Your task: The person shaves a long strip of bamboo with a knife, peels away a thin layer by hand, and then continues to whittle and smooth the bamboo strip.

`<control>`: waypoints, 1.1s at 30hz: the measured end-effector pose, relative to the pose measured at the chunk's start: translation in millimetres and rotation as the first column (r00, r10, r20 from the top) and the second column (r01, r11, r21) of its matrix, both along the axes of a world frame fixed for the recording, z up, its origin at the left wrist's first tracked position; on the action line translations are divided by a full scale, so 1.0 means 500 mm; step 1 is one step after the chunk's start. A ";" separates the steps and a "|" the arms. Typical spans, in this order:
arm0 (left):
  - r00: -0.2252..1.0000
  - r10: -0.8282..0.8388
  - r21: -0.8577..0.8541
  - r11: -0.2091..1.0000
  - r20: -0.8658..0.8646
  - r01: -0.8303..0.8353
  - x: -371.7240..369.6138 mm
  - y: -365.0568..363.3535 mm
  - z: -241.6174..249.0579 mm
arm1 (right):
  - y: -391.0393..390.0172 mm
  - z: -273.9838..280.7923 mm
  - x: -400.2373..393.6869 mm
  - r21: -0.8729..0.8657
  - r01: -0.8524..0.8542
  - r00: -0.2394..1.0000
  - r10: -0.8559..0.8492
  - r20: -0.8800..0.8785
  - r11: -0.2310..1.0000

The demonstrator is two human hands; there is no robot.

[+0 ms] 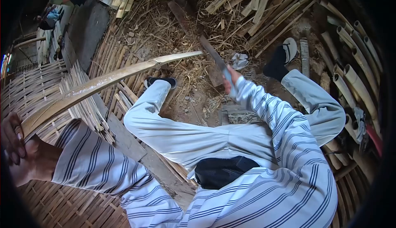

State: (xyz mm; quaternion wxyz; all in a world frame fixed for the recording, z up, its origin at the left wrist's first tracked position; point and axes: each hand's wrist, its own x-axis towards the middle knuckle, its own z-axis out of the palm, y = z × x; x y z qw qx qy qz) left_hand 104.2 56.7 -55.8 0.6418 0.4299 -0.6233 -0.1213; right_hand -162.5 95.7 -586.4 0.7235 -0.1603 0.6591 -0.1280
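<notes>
My left hand (25, 155), at the far left, is closed round the near end of a long split bamboo piece (97, 81). The piece rises to the right across the view, and its pale, narrower far end has a notch or crack partway along. In my right hand (232, 79) is a machete (213, 54), its dark blade pointing up and to the left. The far tip of the bamboo lies close beside the blade in this view. The machete's handle is mostly hidden by my fingers and striped sleeve.
Shavings (181, 69) litter the ground between my legs. Split bamboo strips (260, 5) are piled at the back, and hollow bamboo poles (357, 79) lie on the right. Woven bamboo matting (78, 205) is on the left. A small wooden block (241, 116) sits before me.
</notes>
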 end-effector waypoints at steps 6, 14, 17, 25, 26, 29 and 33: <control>0.996 0.073 -0.065 0.995 -0.045 -0.076 -0.021 -0.016 -0.014 | -0.009 0.040 0.005 -0.812 -0.348 0.910 -0.040 -0.413 0.468; 0.998 0.059 -0.056 0.997 0.006 -0.058 -0.039 -0.018 -0.006 | 0.071 -0.098 -0.035 -0.049 -0.847 0.419 0.609 -0.673 0.529; 0.999 -0.050 -0.017 0.999 0.005 0.050 -0.030 -0.008 0.002 | 0.030 -0.092 -0.059 -0.073 -0.877 0.395 0.625 -0.674 0.475; 0.998 0.036 -0.073 0.997 -0.056 -0.040 -0.033 -0.001 0.009 | -0.048 0.041 -0.084 -0.144 -0.767 0.534 0.498 -0.683 0.626; 0.997 0.048 -0.081 0.995 -0.060 -0.053 -0.030 -0.002 0.013 | -0.054 0.034 -0.082 -0.201 -0.743 0.571 0.447 -0.688 0.639; 0.984 0.161 -0.106 0.980 -0.076 -0.169 -0.035 0.000 0.000 | -0.065 0.058 -0.066 -0.379 -0.651 0.698 0.322 -0.640 0.658; 0.993 -0.117 0.012 0.993 -0.036 0.117 -0.023 -0.009 -0.001 | 0.004 0.064 -0.051 -0.533 -0.492 0.849 0.245 -0.468 0.688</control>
